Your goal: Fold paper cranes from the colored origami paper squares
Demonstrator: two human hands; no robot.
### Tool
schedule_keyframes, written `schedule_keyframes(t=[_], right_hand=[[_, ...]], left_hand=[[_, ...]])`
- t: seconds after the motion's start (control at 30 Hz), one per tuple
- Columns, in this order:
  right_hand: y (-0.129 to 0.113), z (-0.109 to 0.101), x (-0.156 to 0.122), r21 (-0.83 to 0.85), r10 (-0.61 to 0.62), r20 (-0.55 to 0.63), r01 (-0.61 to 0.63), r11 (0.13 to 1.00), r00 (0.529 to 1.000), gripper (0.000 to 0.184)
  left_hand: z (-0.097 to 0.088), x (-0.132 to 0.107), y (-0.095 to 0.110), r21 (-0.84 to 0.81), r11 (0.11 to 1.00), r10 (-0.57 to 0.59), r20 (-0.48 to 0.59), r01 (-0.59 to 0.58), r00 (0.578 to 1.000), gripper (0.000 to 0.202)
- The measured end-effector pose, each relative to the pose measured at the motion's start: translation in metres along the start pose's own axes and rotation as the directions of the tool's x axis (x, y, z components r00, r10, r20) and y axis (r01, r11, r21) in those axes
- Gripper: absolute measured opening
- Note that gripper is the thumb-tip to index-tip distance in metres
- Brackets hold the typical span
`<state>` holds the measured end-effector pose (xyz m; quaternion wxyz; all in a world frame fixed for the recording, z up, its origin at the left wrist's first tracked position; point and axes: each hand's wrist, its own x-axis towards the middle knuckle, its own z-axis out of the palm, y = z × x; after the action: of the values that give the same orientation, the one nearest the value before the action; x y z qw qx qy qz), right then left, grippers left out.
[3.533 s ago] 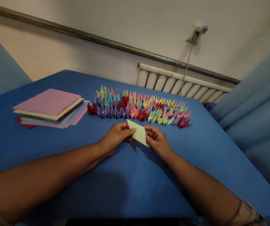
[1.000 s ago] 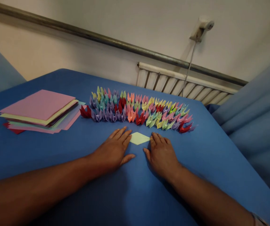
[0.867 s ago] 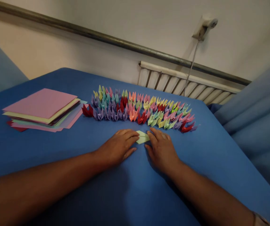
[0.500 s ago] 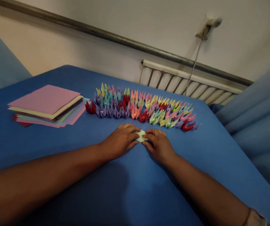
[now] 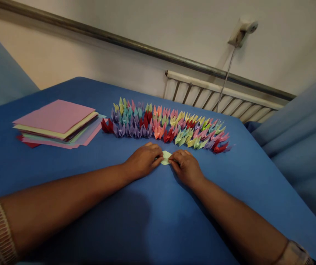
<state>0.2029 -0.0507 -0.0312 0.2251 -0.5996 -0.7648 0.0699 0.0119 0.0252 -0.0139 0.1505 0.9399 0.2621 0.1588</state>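
Observation:
A small folded piece of pale green paper [image 5: 166, 157] lies on the blue table [image 5: 146, 221] between my hands. My left hand [image 5: 144, 160] has its fingers curled and pressed down on the paper's left end. My right hand [image 5: 186, 167] pinches and presses the right end with bent fingers. Most of the paper is hidden under my fingertips. Just beyond my hands stand several rows of small folded paper figures [image 5: 166, 127] in many colours.
A stack of square coloured paper sheets [image 5: 57, 123], pink on top, lies at the table's left. Behind the table are a white radiator [image 5: 215, 97], a metal wall rail [image 5: 135, 46] and a wall fitting with a cord [image 5: 239, 31]. Blue fabric [image 5: 301, 140] rises at the right.
The paper was held up 3.5 s ago, then lay flat between my open hands. Since then both hands have closed in over it and folded it smaller.

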Motion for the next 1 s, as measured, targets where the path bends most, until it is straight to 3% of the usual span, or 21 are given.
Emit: schedule_keyframes(t=[0.13,0.23,0.4,0.57,1.0], right_hand=[[0.0,0.0,0.0,0.005,0.029,-0.023,-0.028,1.0,0.999,0.014],[-0.004,-0.003,-0.003,-0.047,-0.013,-0.005,0.013,0.999,1.0,0.02],[-0.01,-0.01,-0.01,-0.181,-0.126,0.098,0.142,0.973,0.987,0.036],[-0.013,-0.013,-0.015,-0.249,-0.142,0.158,0.179,0.952,0.977,0.038],[-0.017,-0.017,-0.019,-0.253,-0.11,0.184,0.155,0.955,0.977,0.036]], left_hand=[[0.0,0.001,-0.002,-0.017,0.999,-0.048,-0.013,0.047,0.999,0.013],[0.001,0.0,-0.003,-0.039,0.997,-0.061,-0.024,0.06,0.998,0.009],[0.005,-0.002,-0.006,-0.068,0.998,-0.01,-0.047,0.007,0.999,0.011],[0.006,-0.004,-0.008,-0.049,0.997,0.053,-0.041,-0.055,0.998,0.016],[-0.01,-0.016,0.009,0.279,0.946,0.147,0.085,-0.165,0.985,0.027]])
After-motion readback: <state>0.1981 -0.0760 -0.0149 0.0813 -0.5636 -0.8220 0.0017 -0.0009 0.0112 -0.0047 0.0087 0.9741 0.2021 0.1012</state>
